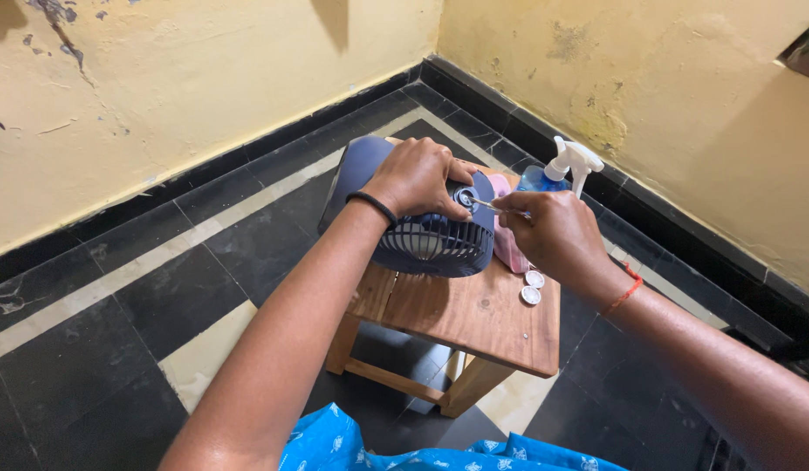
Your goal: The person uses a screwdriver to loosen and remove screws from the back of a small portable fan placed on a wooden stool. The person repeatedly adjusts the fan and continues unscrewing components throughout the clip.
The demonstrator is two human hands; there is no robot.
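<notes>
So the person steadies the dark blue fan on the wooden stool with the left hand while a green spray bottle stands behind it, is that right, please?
Not quite: the head view shows the spray bottle is blue with a white trigger, not green. The rest holds: the left hand steadies the dark blue fan on the wooden stool.

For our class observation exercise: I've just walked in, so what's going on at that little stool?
A person steadies a small dark blue fan on a low wooden stool with the left hand. The right hand holds a thin metal tool against the fan's hub. Two small white caps lie on the stool beside a pink cloth, and a blue spray bottle stands behind.
</notes>
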